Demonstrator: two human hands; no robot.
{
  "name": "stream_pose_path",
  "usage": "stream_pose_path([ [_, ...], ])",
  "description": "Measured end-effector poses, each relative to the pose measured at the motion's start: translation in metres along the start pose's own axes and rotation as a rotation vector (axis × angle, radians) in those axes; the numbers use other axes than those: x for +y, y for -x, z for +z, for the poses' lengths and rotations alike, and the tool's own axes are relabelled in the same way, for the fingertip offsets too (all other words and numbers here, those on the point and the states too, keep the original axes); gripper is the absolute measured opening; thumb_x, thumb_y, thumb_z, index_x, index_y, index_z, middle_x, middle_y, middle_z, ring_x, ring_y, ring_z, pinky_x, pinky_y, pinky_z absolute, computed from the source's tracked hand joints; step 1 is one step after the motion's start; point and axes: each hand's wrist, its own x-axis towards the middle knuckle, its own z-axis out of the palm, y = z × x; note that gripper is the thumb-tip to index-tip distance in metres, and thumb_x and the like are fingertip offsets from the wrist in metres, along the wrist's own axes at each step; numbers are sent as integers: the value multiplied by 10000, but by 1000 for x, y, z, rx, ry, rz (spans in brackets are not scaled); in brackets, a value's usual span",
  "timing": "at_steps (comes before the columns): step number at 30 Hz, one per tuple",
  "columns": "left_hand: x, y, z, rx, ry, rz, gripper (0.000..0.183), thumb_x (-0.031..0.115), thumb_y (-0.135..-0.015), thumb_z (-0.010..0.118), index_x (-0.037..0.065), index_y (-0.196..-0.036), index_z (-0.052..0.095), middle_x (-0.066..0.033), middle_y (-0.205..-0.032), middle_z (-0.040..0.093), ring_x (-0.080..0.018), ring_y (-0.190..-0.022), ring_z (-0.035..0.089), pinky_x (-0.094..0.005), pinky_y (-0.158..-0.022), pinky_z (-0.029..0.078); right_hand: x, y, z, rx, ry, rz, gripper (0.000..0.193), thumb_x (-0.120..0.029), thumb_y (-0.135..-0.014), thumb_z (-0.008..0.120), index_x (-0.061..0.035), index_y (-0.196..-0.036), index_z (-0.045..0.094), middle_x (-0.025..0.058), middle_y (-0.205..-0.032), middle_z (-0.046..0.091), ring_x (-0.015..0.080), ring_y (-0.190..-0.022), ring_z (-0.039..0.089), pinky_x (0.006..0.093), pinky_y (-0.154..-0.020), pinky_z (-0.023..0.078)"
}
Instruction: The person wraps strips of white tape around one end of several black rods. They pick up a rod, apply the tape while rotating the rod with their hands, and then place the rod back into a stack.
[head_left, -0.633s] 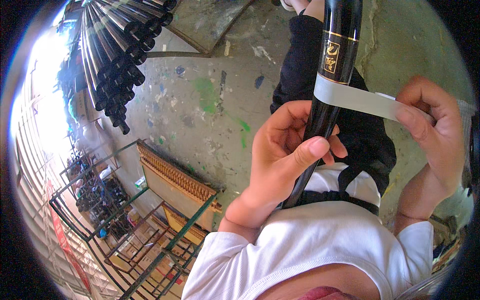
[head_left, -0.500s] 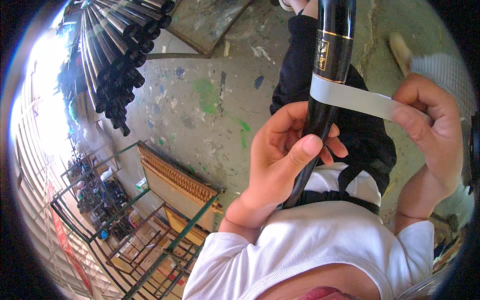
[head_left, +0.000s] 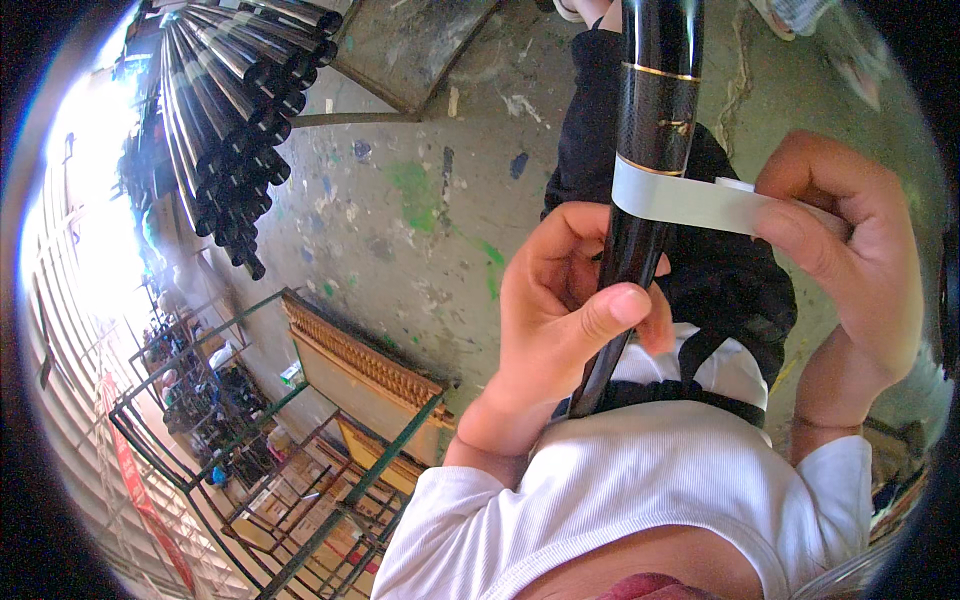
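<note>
A glossy black tube (head_left: 660, 40) with thin gold rings slopes up from my waist and runs out at the top edge. My left hand (head_left: 560, 330) wraps round its lower part, thumb across the front. Just above that hand, below the lower gold ring, a strip of white tape (head_left: 685, 203) goes round the tube. My right hand (head_left: 850, 240) pinches the tape's other end between thumb and fingers, holding it stretched out to the right. Part of a small gold mark (head_left: 678, 127) shows on the tube.
Many black tubes (head_left: 225, 130) lie stacked at the upper left, ends toward me. At the lower left stands a green metal rack (head_left: 385, 450) with a notched wooden bar (head_left: 360, 345). Another person's foot (head_left: 775, 18) shows at the top right, on the paint-spotted floor (head_left: 400, 250).
The tube has turned, so its gold mark has moved toward the right side. My right hand has come a little left, nearer the tube. The other person has moved up and away.
</note>
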Motion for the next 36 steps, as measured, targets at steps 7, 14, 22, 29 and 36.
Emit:
stream_pose_path([
  [7,-2,1,-5,-51,186,-70,522,300,-792,655,-50,-1102,423,-117,-840,563,-118,-523,521,-214,-453,402,7,-12,6,-45,-88,-60,302,-260,-785,652,1,-728,512,-12,-694,452,33,-633,412,181,-538,308],
  [14,-7,-3,0,50,110,-9,658,333,-654,782,-10,-1092,431,-114,-812,568,-122,-433,487,-217,-341,355,6,-12,4,-88,-93,-26,300,-273,-788,656,-7,-742,527,-23,-682,466,29,-637,426,179,-545,322],
  [22,-8,-3,-12,-94,188,3,494,185,-773,692,-7,-1117,394,-163,-909,596,-237,-678,640,-298,-605,542,11,-20,6,-160,-167,26,276,-262,-790,653,-8,-817,550,-13,-718,526,33,-636,466,178,-550,359],
  [29,-9,5,-11,-127,108,-11,501,229,-795,674,-3,-1142,395,-135,-975,572,-188,-830,600,-275,-724,495,26,-26,21,-200,-330,-3,379,-247,-799,640,36,-1046,587,28,-792,617,33,-696,524,170,-557,382],
  [36,-6,8,-10,-30,-69,23,643,320,-772,678,-11,-1210,345,-137,-982,566,-184,-842,587,-277,-717,486,19,-28,20,-157,-203,-47,304,-258,-792,648,18,-918,645,1,-669,585,11,-491,439,164,-414,308],
])
